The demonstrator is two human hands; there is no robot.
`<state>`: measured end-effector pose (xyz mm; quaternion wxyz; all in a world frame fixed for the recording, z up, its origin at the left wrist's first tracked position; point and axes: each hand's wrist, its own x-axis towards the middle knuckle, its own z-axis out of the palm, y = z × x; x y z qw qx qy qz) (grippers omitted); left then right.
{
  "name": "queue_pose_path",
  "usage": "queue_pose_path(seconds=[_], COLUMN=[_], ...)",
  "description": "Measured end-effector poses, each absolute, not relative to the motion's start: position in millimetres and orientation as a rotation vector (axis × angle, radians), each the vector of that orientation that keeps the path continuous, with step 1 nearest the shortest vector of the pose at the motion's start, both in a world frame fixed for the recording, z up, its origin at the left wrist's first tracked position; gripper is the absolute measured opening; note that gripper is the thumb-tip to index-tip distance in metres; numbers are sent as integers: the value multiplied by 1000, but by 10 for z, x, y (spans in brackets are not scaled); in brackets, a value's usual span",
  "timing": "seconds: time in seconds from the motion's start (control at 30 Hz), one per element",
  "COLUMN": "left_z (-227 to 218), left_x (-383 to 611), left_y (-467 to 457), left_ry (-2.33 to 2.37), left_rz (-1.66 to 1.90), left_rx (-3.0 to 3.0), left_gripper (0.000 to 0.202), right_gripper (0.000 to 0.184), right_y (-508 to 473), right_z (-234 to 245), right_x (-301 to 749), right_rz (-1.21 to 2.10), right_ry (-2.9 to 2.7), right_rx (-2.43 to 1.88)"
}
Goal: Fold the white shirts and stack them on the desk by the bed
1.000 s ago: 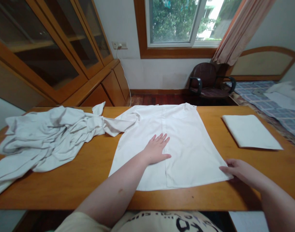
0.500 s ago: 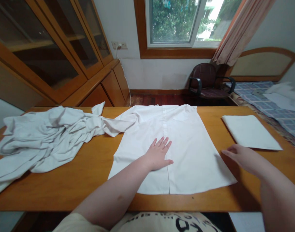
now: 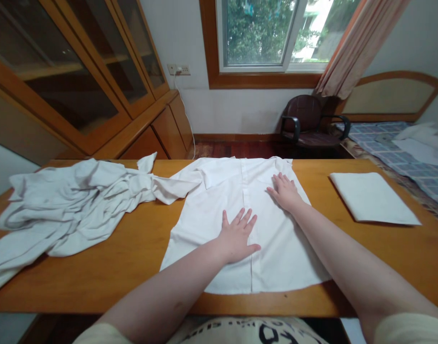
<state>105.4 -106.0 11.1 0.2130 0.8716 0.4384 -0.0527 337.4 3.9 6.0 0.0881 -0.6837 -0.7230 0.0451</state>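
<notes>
A white shirt lies spread flat on the wooden table, front up, its button strip running down the middle. My left hand rests flat on the shirt near its middle, fingers spread. My right hand lies flat on the shirt's upper right part, close to the chest pocket, fingers stretched out. Neither hand holds anything.
A crumpled heap of white garments covers the table's left side, one sleeve touching the spread shirt. A folded white cloth sits at the right. Behind the table are a wooden cabinet, a dark armchair and a bed.
My right hand left the shirt's lower right corner, swung up and across, and now lies flat on the upper right of the shirt. My left hand stayed in place.
</notes>
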Motion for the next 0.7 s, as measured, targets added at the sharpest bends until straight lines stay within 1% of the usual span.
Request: queue_pose_path(seconds=[0.17, 0.33, 0.43, 0.53, 0.6, 0.7], left_z=[189, 346, 434, 448, 397, 244], left_x=[1009, 988, 972, 872, 749, 551], left_y=[-1112, -1103, -902, -550, -315, -96], left_ry=[1213, 1239, 1447, 1685, 1768, 1798], left_rz=[-185, -247, -135, 76, 180, 197], left_rx=[2362, 2260, 2241, 2323, 2408, 2498], left_gripper=[82, 84, 79, 70, 65, 64], right_gripper=[64, 78, 85, 87, 87, 89], right_y=[-43, -151, -194, -240, -278, -340], right_z=[-77, -71, -75, -73, -71, -76], right_x=[3504, 3463, 3429, 3419, 3421, 3427], right_rz=[128, 34, 17, 35, 41, 36], right_ry=[-2129, -2098, -2087, -2077, -2063, -2022], right_rx=[-2001, -2110, -2168, -2207, -2235, -2294])
